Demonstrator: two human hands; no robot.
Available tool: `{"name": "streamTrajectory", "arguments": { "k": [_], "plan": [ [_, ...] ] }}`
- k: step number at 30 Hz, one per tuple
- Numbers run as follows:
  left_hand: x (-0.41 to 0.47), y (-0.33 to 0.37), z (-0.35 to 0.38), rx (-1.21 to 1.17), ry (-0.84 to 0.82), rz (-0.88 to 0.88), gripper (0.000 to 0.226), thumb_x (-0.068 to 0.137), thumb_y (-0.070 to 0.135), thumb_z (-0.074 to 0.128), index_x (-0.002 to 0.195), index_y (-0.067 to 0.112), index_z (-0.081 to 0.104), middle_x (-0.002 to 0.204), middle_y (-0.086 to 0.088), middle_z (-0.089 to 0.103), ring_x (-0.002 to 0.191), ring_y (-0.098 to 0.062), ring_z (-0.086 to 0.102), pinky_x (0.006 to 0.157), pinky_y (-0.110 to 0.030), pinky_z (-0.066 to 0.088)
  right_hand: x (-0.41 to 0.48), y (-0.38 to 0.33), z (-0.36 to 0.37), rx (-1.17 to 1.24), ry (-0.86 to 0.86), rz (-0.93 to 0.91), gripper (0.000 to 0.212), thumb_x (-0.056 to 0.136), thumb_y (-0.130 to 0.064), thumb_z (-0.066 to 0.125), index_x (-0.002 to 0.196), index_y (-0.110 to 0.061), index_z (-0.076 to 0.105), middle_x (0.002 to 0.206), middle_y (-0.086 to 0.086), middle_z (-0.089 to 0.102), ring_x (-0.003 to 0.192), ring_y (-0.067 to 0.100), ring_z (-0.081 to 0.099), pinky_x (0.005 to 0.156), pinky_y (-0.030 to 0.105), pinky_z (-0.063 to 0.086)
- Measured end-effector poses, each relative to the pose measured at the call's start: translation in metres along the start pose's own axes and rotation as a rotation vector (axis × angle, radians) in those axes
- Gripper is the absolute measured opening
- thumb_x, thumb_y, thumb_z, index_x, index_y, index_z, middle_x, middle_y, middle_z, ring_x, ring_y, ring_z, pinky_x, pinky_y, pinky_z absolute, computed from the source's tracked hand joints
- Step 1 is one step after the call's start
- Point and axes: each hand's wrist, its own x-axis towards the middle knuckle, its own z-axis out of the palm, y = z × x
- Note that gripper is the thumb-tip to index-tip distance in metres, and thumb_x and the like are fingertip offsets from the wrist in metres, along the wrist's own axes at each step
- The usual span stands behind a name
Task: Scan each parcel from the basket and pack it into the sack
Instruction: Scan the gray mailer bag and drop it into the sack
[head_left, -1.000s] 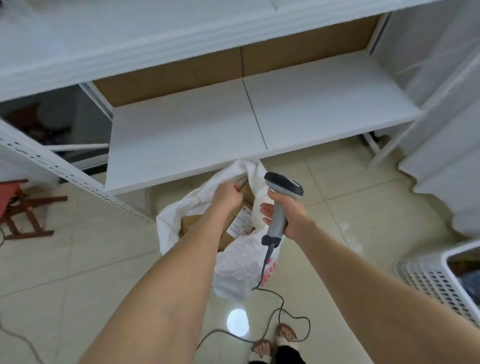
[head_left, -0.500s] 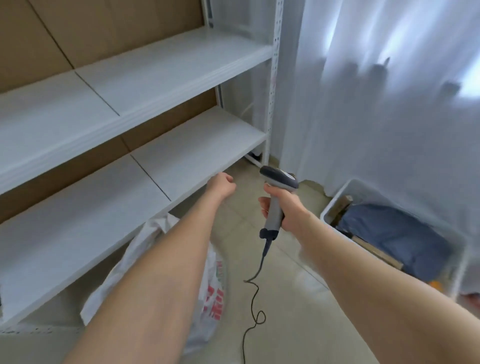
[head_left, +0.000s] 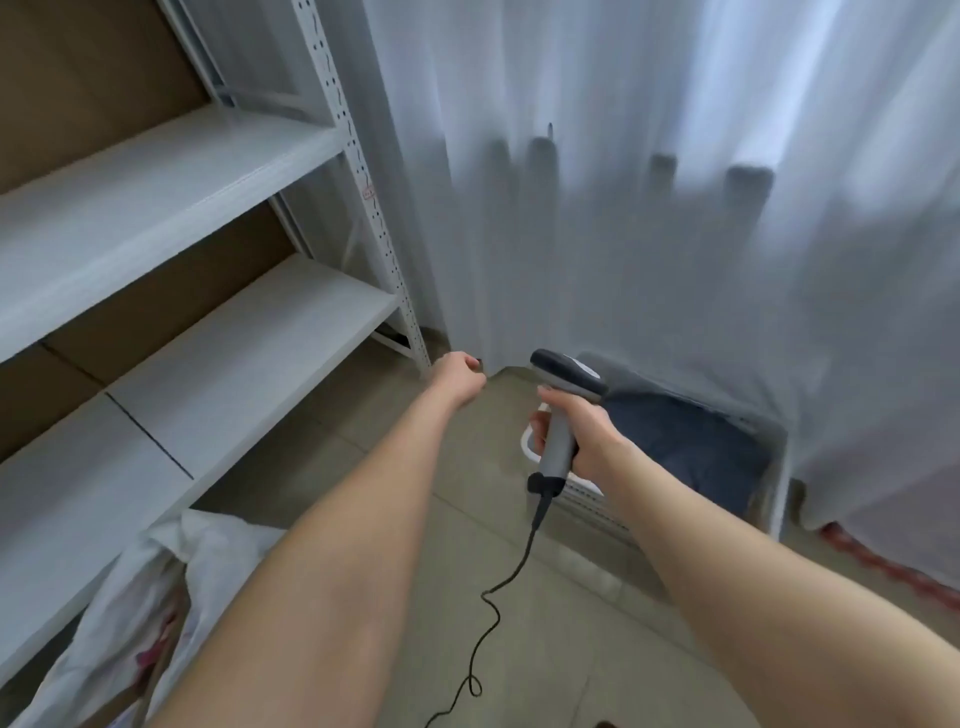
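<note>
I see the right hand wrapped around the grey handle of a barcode scanner, head pointing left, black cable trailing to the tiled floor. The left hand is curled into a loose fist, apparently holding nothing; its palm side is hidden. The white basket sits past the right hand, under a sheer curtain, a dark blue parcel inside. The white sack lies bottom left below the shelving.
</note>
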Motion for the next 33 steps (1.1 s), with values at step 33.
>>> {"name": "streamTrajectory", "arguments": {
  "k": [33],
  "plan": [
    [0.377, 0.049, 0.452, 0.107, -0.297, -0.248, 0.058, 0.086, 0.020, 0.063, 0.136, 0.000, 0.040, 0.134, -0.021, 0.051, 0.121, -0.033, 0.051, 0.099, -0.036, 0.042, 0.466, -0.062, -0.292, 0.164, 0.334, 0.249, 0.027, 0.084, -0.022, 0.075, 0.100, -0.005, 0.061, 0.083, 0.011, 0.058, 0.077, 0.022, 0.061, 0.060, 0.040, 0.056]
  ]
}}
